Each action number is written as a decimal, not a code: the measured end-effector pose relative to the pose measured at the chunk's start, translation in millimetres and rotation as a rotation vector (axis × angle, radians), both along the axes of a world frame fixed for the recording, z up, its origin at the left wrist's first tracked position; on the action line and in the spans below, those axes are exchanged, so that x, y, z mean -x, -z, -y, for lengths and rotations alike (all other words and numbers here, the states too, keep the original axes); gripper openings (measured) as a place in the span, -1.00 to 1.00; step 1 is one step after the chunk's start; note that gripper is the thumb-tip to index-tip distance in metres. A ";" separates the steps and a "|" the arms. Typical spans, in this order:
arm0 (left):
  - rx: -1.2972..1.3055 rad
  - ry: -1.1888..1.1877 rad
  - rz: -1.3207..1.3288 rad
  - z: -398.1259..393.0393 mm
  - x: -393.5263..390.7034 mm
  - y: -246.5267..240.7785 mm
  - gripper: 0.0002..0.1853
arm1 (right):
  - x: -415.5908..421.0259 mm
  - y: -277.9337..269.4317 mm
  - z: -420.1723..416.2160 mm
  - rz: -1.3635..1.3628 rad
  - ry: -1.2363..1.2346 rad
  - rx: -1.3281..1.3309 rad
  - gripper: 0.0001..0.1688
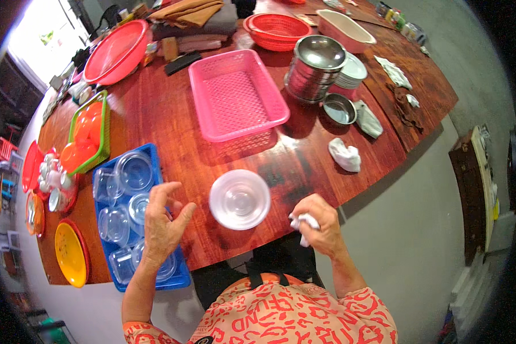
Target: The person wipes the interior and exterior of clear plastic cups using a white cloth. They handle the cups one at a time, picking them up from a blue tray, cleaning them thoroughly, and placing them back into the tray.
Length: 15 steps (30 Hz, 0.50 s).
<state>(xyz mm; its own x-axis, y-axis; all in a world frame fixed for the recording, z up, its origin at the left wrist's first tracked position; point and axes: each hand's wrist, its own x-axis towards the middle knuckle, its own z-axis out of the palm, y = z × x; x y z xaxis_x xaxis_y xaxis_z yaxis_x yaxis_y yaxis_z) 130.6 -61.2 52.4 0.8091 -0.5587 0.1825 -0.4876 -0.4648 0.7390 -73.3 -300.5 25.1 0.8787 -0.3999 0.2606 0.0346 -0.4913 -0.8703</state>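
Note:
A translucent plastic bowl (240,199) stands on the wooden table (176,159) in front of me, touched by neither hand. My left hand (165,219) is raised beside it with the fingers apart and nothing in them, over the right side of a blue plastic tray (148,150). In that tray lie several clear plastic bowls (134,170). At the table's near edge, right of the bowl, my right hand (320,223) grips a crumpled white cloth (307,221).
Beyond the bowl sits a pink plastic basket (241,99). Stacked steel containers (316,69), a small steel bowl (339,109) and a white cloth (345,155) lie right. A green basket of orange bowls (88,133) and a yellow plate (71,253) are left.

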 end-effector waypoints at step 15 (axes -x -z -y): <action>-0.123 -0.064 -0.137 59.3 7.3 30.2 -0.80 | -11.5 84.8 135.4 -0.146 0.445 0.647 -0.55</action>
<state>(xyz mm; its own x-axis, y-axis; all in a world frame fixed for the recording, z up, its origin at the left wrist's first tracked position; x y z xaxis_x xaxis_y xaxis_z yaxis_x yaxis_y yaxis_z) 123.2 -120.5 22.2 0.8562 -0.5167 0.0018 -0.3533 -0.5828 0.7318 -61.8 -435.9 -59.7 0.7156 -0.5297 0.4554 -0.3754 -0.8414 -0.3887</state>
